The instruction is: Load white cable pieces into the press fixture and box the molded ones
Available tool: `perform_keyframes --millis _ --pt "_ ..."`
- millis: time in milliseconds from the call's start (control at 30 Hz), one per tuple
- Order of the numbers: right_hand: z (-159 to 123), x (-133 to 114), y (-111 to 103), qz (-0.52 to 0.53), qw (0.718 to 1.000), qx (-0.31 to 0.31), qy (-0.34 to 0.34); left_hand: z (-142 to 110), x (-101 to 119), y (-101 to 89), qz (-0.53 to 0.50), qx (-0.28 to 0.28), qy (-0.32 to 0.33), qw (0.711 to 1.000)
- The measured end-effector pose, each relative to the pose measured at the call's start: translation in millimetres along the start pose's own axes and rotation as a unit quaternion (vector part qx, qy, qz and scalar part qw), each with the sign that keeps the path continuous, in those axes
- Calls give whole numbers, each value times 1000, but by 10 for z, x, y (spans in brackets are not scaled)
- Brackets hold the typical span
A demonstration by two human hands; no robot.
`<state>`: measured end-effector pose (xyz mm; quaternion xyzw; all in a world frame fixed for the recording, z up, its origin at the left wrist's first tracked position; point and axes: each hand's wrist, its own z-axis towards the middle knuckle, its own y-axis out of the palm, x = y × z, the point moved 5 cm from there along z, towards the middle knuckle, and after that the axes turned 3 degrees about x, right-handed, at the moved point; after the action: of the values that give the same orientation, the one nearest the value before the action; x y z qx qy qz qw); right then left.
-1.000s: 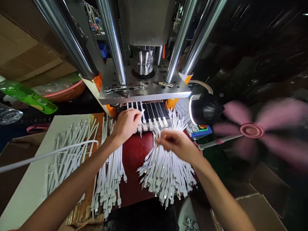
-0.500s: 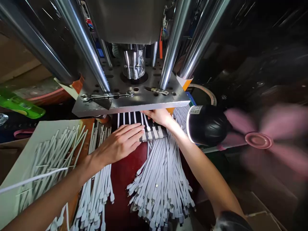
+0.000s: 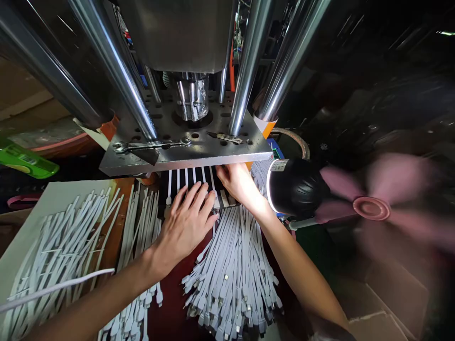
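Observation:
My left hand (image 3: 188,219) lies palm down with its fingers spread, the fingertips on the white cables (image 3: 195,175) in the slots of a black mould (image 3: 182,177). Beside it, my right hand (image 3: 239,183) reaches to the front edge of the press's steel plate (image 3: 199,158), over the mould's right part. Its fingers are curled, and their tips are partly hidden under the plate; whatever they pinch does not show. One cable with a white plug (image 3: 216,201) lies in a slot between my hands.
A large bundle of white cables (image 3: 232,270) fans out in front; more cables (image 3: 71,241) lie on a board at left. A wrench (image 3: 152,144) and a knife (image 3: 225,138) rest on the plate. At right are a lit black lamp (image 3: 296,186) and a spinning pink fan (image 3: 371,208).
My right hand went from holding a cable above the bundle to the mould under the plate. My left hand let go of a cable end and flattened onto the mould. The view shifted.

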<state>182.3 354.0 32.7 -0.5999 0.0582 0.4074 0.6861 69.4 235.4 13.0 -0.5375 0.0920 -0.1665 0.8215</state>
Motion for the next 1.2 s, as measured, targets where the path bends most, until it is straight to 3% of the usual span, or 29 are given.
perform_keyframes --millis 133,233,367,500,633,733,800,833,867,900,967,1067,1200 --pt "-291 -143 46 -192 976 -79 -72 122 -23 13 -10 -39 -25 999" --pt "-156 -184 151 -264 959 -90 -44 330 -181 27 3 -53 -21 998" --pt "203 -170 266 -253 961 -104 -34 599 -402 108 30 -63 -12 997" --pt "475 -112 248 -230 969 -91 -10 867 -579 173 38 -66 -7 997" --pt "570 -179 171 -217 973 -76 15 997 -650 23 28 -51 3 998" --pt "156 -270 50 -208 976 -69 4 572 -512 -258 8 -17 0 1000" --pt "-403 -285 -68 -203 977 -54 21 -3 -394 -481 -6 33 -35 999" --pt "-727 -271 -139 -187 980 -27 54 -337 -385 -549 10 33 -89 995" --pt "-1054 -249 -179 -191 978 -21 88 -674 -409 -570 44 5 -153 987" --pt "-1361 -219 -193 -195 972 -25 129 -988 -444 -529 75 -60 -198 975" --pt "-1850 -147 -137 -192 954 -66 221 -1458 -535 -389 86 -162 -237 954" --pt "-2143 -108 -15 -153 947 -88 270 -1701 -696 -162 14 -211 -281 936" --pt "-2132 -63 34 -104 949 -65 291 -1642 -846 -123 -157 -131 -404 891"
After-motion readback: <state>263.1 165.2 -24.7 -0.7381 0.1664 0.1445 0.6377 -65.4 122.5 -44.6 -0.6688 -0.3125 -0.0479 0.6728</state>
